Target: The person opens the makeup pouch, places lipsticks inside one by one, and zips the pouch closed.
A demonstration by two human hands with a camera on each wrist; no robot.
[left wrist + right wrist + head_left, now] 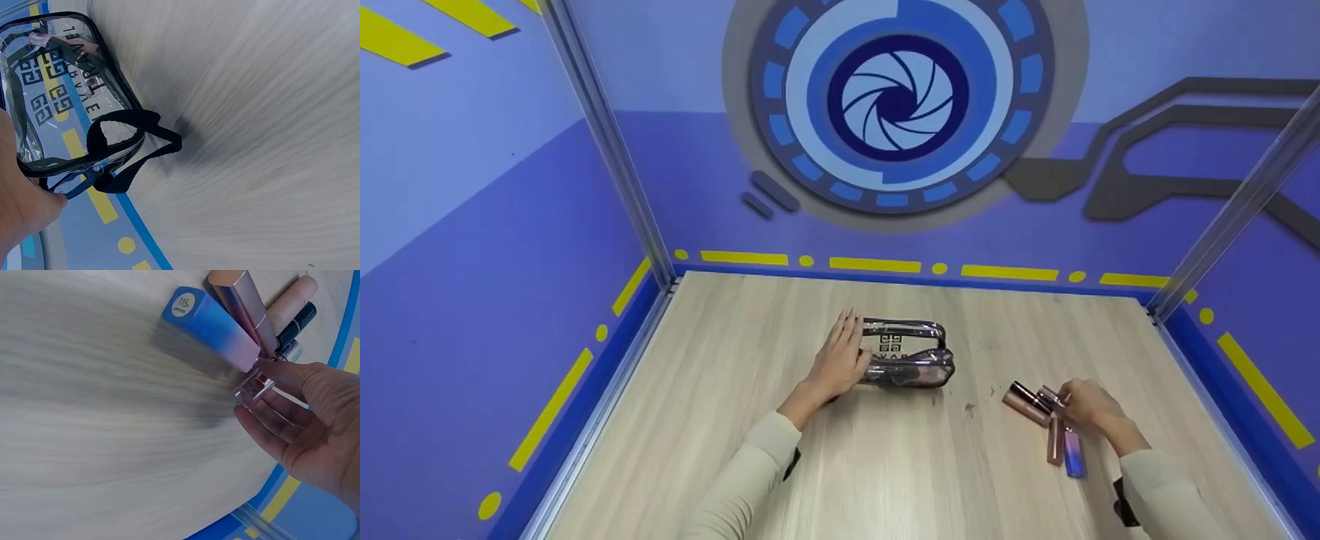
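Observation:
My left hand (836, 356) grips the left end of a clear cosmetic bag (911, 373) with dark trim, thumb in front and fingers along the far side. Through its clear wall, the left wrist view shows tubes (79, 53) inside; a black strap loop (166, 147) sticks out from the end. Over the makeup pile at the right, my right hand (1091, 405) pinches a small clear-ended lipstick tube (256, 387) between thumb and fingers. Against it lie a blue-to-pink lipstick (214, 323) and a rose-gold tube (242, 306).
Also in the pile are a pinkish tube (1024, 409) and a black tube (298, 325). The wooden table (960, 480) is bordered by blue printed walls (675, 180) at the back and both sides, with metal posts (615, 150) at the corners.

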